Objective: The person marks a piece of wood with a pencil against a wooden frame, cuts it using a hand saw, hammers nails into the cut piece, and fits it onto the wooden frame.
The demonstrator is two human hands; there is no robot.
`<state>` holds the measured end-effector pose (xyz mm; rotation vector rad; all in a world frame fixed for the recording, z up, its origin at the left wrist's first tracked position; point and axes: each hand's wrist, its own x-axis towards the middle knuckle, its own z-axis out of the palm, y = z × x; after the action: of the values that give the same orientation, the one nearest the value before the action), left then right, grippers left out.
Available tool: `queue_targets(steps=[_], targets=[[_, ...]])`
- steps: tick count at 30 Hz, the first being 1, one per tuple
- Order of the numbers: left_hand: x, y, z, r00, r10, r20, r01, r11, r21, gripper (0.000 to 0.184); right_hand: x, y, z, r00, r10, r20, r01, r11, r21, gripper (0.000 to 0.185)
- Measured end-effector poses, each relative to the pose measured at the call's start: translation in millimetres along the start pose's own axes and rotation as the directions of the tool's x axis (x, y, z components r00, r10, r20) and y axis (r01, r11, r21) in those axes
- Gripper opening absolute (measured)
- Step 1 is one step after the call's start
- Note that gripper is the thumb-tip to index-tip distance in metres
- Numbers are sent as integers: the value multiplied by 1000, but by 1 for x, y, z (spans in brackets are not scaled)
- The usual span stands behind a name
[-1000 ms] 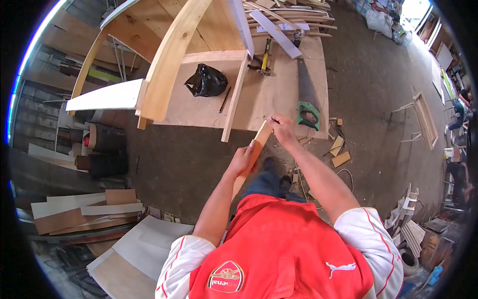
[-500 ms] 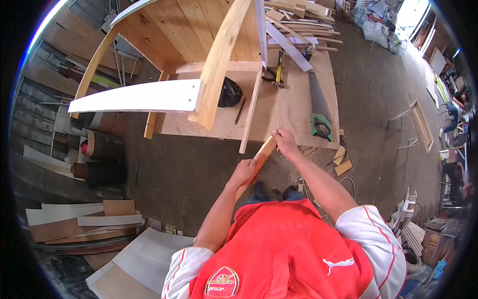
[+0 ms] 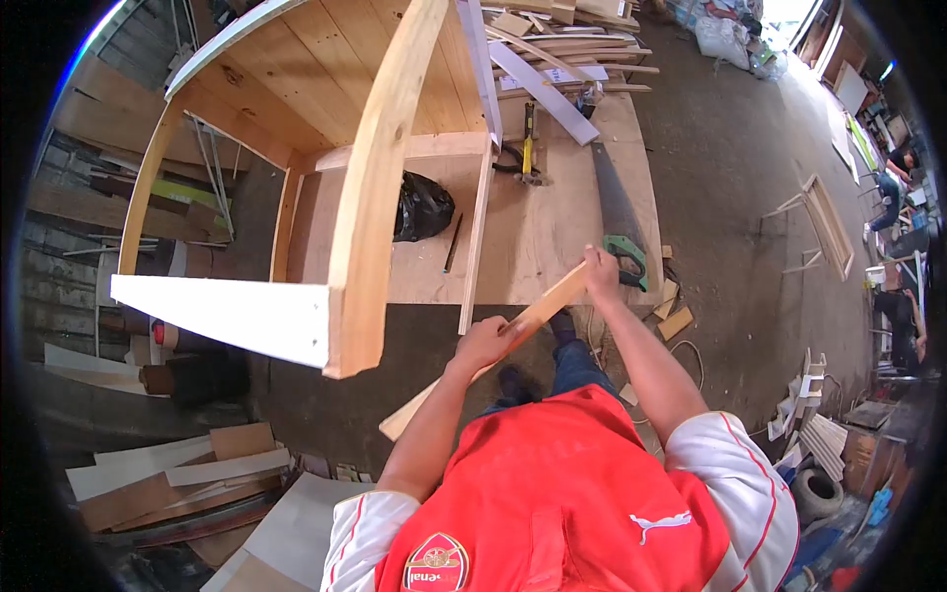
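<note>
A long flat wooden strip (image 3: 547, 305) slants in front of my body, its lower end showing beyond my left forearm. My left hand (image 3: 482, 342) grips it near the middle, and my right hand (image 3: 601, 277) is closed around its upper end. Just beyond my right hand lies a handsaw with a green handle (image 3: 627, 261), on the plywood worktable (image 3: 562, 227). A curved wooden frame (image 3: 371, 197) with a white front piece (image 3: 237, 314) stands at the upper left. A hammer (image 3: 530, 148), a black plastic bag (image 3: 424, 207) and a dark pencil-like stick (image 3: 453, 243) lie on the table.
Stacked wood strips (image 3: 582, 49) cover the table's far end. Offcuts (image 3: 675, 324) and a cable lie on the floor to the right. Boards (image 3: 182, 469) are piled at the lower left. A small wooden frame on legs (image 3: 827, 227) stands right; a person (image 3: 885, 197) is at the far right.
Both hands still hold the strip, which now lies at a flatter slant with more of its lower end visible. My right hand has moved right, close to the saw handle. The view has shifted.
</note>
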<state>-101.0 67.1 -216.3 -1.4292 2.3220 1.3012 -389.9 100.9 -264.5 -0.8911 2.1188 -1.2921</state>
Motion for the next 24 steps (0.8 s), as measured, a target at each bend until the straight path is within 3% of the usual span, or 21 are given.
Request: queue_targets(steps=[3, 6, 7, 9, 10, 11, 12, 14, 15, 16, 18, 21, 24], targets=[[6, 23, -7, 981, -118, -154, 130, 989, 70, 62, 40, 17, -13, 994, 69, -90, -62, 995, 73, 43], [21, 39, -12, 951, -111, -289, 168, 969, 179, 62, 72, 8, -38, 927, 374, -8, -358, 893, 272, 40], [29, 38, -12, 945, -80, -318, 155, 964, 218, 62, 87, 23, -45, 943, 331, 35, -329, 911, 249, 39], [39, 45, -16, 939, -58, -338, 157, 949, 274, 61, 106, 48, -52, 998, 59, -7, -60, 991, -120, 37], [42, 58, -23, 941, -67, -333, 170, 941, 291, 62, 111, 50, -53, 997, -83, 11, 82, 950, -301, 37], [44, 71, -29, 942, -78, -327, 184, 934, 306, 62, 115, 53, -55, 986, -152, 71, 167, 930, -327, 38], [45, 84, -34, 935, -96, -341, 204, 933, 296, 59, 113, 38, -60, 936, -313, 162, 351, 864, -361, 41], [47, 107, -47, 919, -137, -370, 249, 930, 272, 55, 99, -2, -64, 733, -583, 350, 680, 638, -362, 52], [46, 115, -53, 918, -185, -351, 288, 919, 268, 54, 89, -11, -58, 653, -608, 451, 747, 617, -250, 60], [46, 123, -58, 915, -232, -331, 325, 908, 263, 52, 79, -19, -50, 558, -631, 539, 796, 591, -131, 69], [51, 133, -64, 904, -301, -304, 376, 898, 230, 48, 62, -36, -25, 335, -715, 614, 853, 507, 125, 69], [50, 137, -65, 889, -359, -286, 415, 894, 170, 44, 33, -26, 20, 306, -674, 673, 774, 588, 236, 57], [34, 147, -64, 872, -369, -323, 425, 897, 122, 43, 35, 0, 53, 306, -697, 649, 779, 575, 251, 55]])
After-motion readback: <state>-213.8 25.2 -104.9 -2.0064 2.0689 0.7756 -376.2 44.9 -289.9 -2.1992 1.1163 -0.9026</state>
